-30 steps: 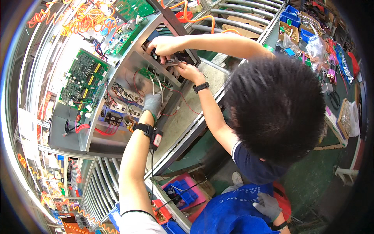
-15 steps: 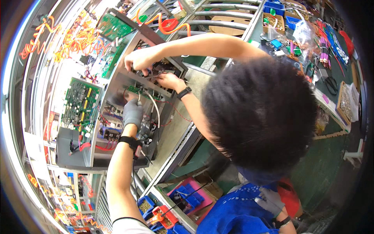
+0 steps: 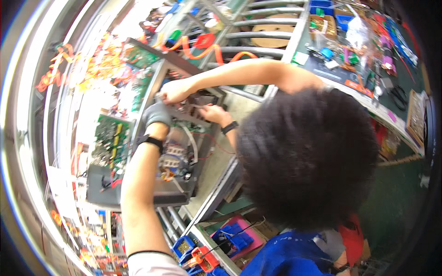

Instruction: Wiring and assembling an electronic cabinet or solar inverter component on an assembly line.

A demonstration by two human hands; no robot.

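My left hand point(image 3: 157, 114), in a grey glove with a black wristband, reaches to the upper edge of an open metal electronics housing point(image 3: 170, 198). Its fingers are hidden at the metal edge, close beside a co-worker's bare hand point(image 3: 176, 91). That person's other hand point(image 3: 214, 113), also with a black band, is inside the housing's upper part, near a thin metal tool I cannot make out. Low in the picture my right hand point(image 3: 332, 243), grey-gloved, is beside the co-worker's blue shirt point(image 3: 287, 255); it is blurred and partly covered.
The co-worker's head point(image 3: 306, 156) blocks the middle right. A green circuit board point(image 3: 108, 140) is on the housing's left side. An orange coiled hose point(image 3: 216, 53) hangs behind. Blue bins point(image 3: 184, 246) of small parts stand below; a cluttered bench point(image 3: 322, 69) is at upper right.
My left hand has moved up from the housing's inside to its upper edge, beside the co-worker's hand. The whole view has shifted, so the housing appears farther right and lower.
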